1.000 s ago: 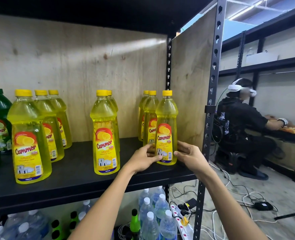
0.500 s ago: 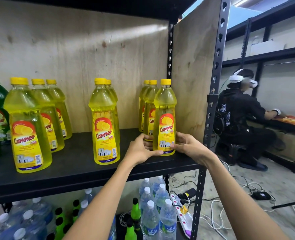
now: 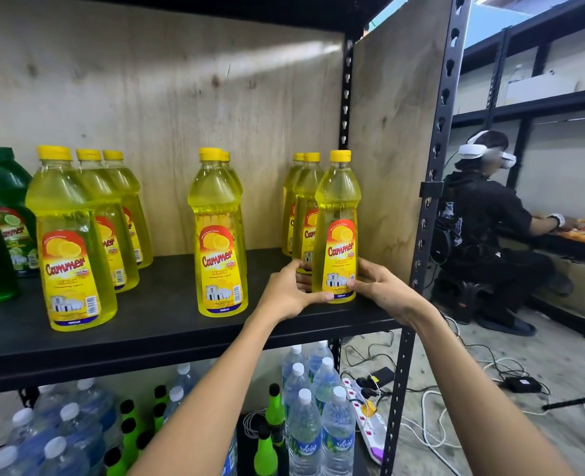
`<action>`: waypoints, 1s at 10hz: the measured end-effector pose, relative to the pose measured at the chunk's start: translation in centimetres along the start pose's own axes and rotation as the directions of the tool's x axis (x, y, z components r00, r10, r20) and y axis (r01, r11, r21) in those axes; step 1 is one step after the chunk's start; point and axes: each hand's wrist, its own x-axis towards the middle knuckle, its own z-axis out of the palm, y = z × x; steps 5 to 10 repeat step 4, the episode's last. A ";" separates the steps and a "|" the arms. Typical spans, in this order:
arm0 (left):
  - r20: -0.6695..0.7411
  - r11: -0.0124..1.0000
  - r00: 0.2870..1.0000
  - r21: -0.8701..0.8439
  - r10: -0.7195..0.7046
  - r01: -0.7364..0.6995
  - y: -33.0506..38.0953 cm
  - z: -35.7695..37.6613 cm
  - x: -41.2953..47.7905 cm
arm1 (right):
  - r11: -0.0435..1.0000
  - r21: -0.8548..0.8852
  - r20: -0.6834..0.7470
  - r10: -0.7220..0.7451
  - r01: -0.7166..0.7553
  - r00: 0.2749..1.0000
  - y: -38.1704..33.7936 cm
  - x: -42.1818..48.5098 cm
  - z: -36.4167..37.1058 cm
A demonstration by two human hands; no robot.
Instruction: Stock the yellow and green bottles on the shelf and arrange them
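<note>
Head view, hands: your left hand [image 3: 289,294] and right hand [image 3: 382,286] cup the base of the front yellow plastic bottle with a yellow cap and red lemon label [image 3: 337,231], fingers curled against its two sides, thumbs at the front.
Bottle: it stands upright on the black shelf board [image 3: 153,324], at the head of the right-hand row, just beside the plywood side panel [image 3: 397,139].
Other stock: two more rows of yellow bottles [image 3: 215,235] stand to the left; the dark green bottles [image 3: 4,218] sit at the far left edge.
Risk: you grip low on a tall, full bottle, so a sharp push could, in my judgement, tip it back into the pair behind it or knock it against the panel.
Surface: the board looks smooth and matte, likely to let the base slide.
Room: clear water bottles [image 3: 304,424] crowd the level below; cables and a power strip [image 3: 366,417] trail over the concrete floor, and a seated person in a headset [image 3: 483,218] works at the next rack.
</note>
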 end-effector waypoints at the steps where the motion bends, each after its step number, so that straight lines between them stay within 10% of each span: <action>1: 0.009 1.000 1.000 0.015 0.002 -0.002 0.2 -0.1 -0.2 | 1.000 -0.014 -0.008 0.005 -0.005 1.000 -0.4 -0.3 0.3; 4: -0.074 0.990 0.997 0.143 0.029 -0.018 1.3 0.2 -2.3 | 0.983 -0.184 -0.250 -0.071 0.024 0.966 -0.4 -1.8 2.4; 10: -0.074 0.990 0.997 0.143 0.029 -0.018 1.3 0.2 -2.3 | 0.983 -0.184 -0.250 -0.071 0.024 0.966 -0.4 -1.8 2.4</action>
